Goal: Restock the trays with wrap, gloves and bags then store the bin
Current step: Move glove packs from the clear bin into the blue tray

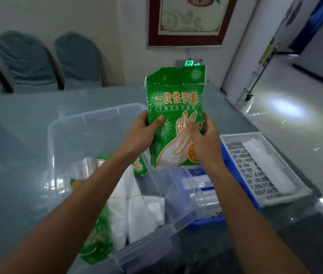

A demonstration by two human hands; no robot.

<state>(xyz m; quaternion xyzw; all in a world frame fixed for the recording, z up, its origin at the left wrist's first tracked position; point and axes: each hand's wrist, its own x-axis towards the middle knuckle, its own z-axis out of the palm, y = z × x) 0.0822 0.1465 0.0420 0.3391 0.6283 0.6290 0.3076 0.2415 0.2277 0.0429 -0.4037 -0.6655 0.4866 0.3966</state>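
Note:
I hold a green pack of disposable gloves point(173, 107) upright above the clear plastic bin point(67, 123). My left hand point(143, 128) grips its left edge and my right hand point(203, 137) grips its right side. Inside the bin lie more green glove packs point(95, 248), white bags point(135, 210) and a roll of clear wrap point(86, 165). Right of the bin sits a blue tray point(206, 223) with rolls in it, partly hidden by my right arm. A white slotted tray point(255, 171) further right holds a white bundle point(265, 163).
Everything rests on a glass-topped table point(14, 175). Covered chairs point(28, 60) stand along its far edge by the wall. The table's right edge borders a glossy tiled floor point(295, 115).

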